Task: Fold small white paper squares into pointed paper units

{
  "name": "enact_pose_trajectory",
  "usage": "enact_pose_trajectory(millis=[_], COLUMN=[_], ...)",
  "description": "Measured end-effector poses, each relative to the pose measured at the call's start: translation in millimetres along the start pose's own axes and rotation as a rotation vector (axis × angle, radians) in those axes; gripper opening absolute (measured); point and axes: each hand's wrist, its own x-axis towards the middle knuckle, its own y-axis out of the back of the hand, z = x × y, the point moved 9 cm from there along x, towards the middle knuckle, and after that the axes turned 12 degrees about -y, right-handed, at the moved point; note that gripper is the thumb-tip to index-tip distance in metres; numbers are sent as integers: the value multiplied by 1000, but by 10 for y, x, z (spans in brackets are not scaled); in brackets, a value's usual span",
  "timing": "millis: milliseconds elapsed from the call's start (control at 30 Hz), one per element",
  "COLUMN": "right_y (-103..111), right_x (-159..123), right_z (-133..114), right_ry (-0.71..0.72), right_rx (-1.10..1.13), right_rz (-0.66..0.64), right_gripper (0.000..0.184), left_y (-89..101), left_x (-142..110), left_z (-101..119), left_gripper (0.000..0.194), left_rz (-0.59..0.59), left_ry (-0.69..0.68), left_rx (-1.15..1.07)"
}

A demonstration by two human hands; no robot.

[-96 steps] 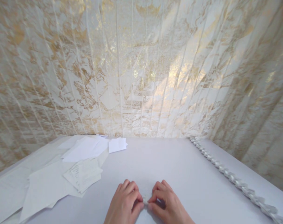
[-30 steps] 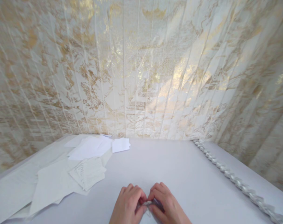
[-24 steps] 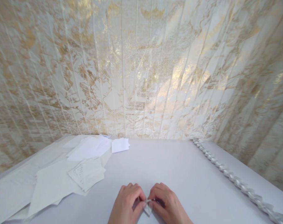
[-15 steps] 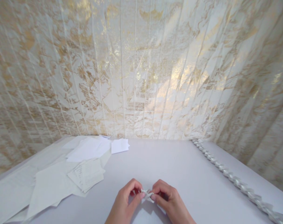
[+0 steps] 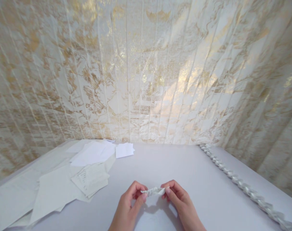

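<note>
A small folded strip of paper point(image 5: 155, 192), whitish with grey marks, spans the gap between my two hands just over the tabletop. My left hand point(image 5: 131, 202) pinches its left end between thumb and forefinger. At the other end, the thumb and forefinger of my right hand point(image 5: 179, 201) are closed on the same strip. Its middle shows slanted folds, while the ends are partly covered by my fingertips. Shadows of both hands fall on the table beneath.
Loose paper sheets point(image 5: 56, 186) spread over the table's left side, with a stack of smaller printed pieces point(image 5: 91, 179) on them. A little white paper pile point(image 5: 124, 150) lies at the back. Along the right runs a long folded-paper chain point(image 5: 242, 184). Behind hangs a gold-patterned curtain point(image 5: 146, 80).
My hands have moved apart, my right one to the right. The paper, bunched up between the fingertips before, now stretches out as a longer strip.
</note>
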Motion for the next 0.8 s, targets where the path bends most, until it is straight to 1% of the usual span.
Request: enact_pose_trajectory(millis=[133,233,333,400,500,567,600,700,800], right_y=[-39,-82,-131,-163,-180,-169,-162,-139,-131], right_x=[5,14,14,6,-4,2,9,39,56], right_z=[67,80,93,110,116,105,100,100,95], right_ry=[-39,-39,-35,-39,-41,-44,-48,-76,-90], right_rx=[57,40,-22,-106,-254,-303,-309,-320,-405], right_rz=[-16,-67,-125,-143,-112,-72,-57,-31,-28], right_gripper=[44,44,44,41,25,16,15,22,23], left_y=[-15,-32,-44,-56,-88,-101,-106,-93,-65], left_x=[-4,2,13,16,13,12,11,10,20], left_z=[37,50,97,135,174,194,197,174,149], left_gripper=[32,27,21,19,17,15,14,13,13], left_rz=[-3,-30,-70,-94,-129,-138,-142,-135,-119], left_ry=[10,3,-60,-105,-148,-176,-187,-195,-201], left_rx=[-51,-28,53,98,133,148,155,169,172])
